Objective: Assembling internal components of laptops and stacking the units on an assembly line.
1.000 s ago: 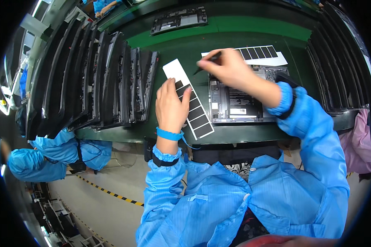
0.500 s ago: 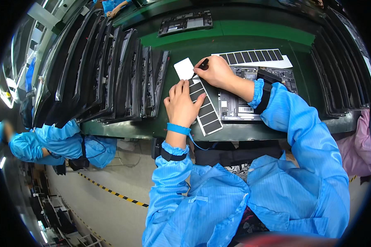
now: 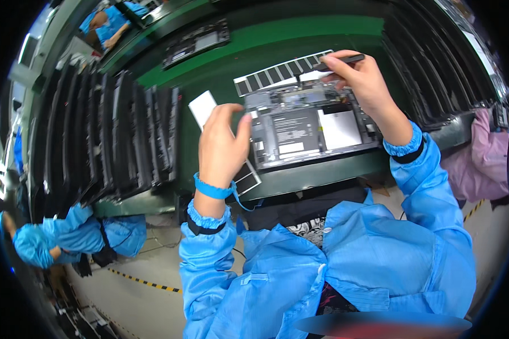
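Note:
My right hand (image 3: 369,87) is closed round black tweezers (image 3: 353,59), above the far edge of an opened laptop base (image 3: 339,130). A small dark piece (image 3: 298,81) shows near the tweezers' tip; whether they grip it I cannot tell. My left hand (image 3: 223,141), thumb and fingers apart, is at the base's left edge and holds nothing. Partly under that hand lies a sheet of black stickers (image 3: 247,178), with white paper (image 3: 202,107) showing beyond the fingers. Another sheet of black stickers (image 3: 260,81) lies behind the base.
Stacks of upright dark laptop parts (image 3: 107,130) stand on the left, with more upright parts (image 3: 430,68) on the right. Another laptop base (image 3: 197,44) sits at the back of the green bench (image 3: 288,43). Co-workers in blue (image 3: 68,234) and pink (image 3: 475,158) are at the sides.
My right hand has moved right with the tweezers, from the near sticker sheet to above the laptop base. My left hand has lifted its fingers off the sheet. The view has shifted.

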A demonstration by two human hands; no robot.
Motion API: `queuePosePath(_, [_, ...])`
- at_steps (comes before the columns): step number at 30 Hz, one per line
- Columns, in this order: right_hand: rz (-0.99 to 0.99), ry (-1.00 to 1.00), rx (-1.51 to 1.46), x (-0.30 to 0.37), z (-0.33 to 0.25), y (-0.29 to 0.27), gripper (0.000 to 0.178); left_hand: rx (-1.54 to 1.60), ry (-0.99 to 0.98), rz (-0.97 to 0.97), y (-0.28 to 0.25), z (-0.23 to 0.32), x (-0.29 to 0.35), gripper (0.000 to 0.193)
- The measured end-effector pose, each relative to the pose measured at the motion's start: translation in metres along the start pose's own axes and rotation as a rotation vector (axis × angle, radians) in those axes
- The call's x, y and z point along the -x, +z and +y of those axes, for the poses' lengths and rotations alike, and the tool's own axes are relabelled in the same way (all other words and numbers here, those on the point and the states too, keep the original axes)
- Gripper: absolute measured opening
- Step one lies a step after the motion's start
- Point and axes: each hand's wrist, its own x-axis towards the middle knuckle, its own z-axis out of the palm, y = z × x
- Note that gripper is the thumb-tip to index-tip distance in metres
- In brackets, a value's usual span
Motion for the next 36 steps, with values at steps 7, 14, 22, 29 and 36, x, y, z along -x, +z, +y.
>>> queuePosePath(7, [0.142,0.083,-0.026,0.007,0.052,-0.069,0.028,0.263,0.356,-0.522,0.078,0.077,-0.035,0.056])
queuePosePath(14, [0.079,0.174,-0.177,0.007,0.058,-0.075,0.026,0.202,0.480,-0.604,0.102,0.087,-0.028,0.054])
queuePosePath(22, [0.122,0.256,-0.206,0.008,0.062,-0.079,0.023,0.168,0.490,-0.582,0.103,0.088,-0.028,0.034])
queuePosePath(29, [0.150,0.284,-0.189,0.007,0.062,-0.075,0.023,0.182,0.489,-0.566,0.104,0.086,-0.027,0.031])
queuePosePath(36, [0.142,0.283,-0.195,0.007,0.062,-0.077,0.022,0.114,0.519,-0.507,0.107,0.086,-0.029,0.034])
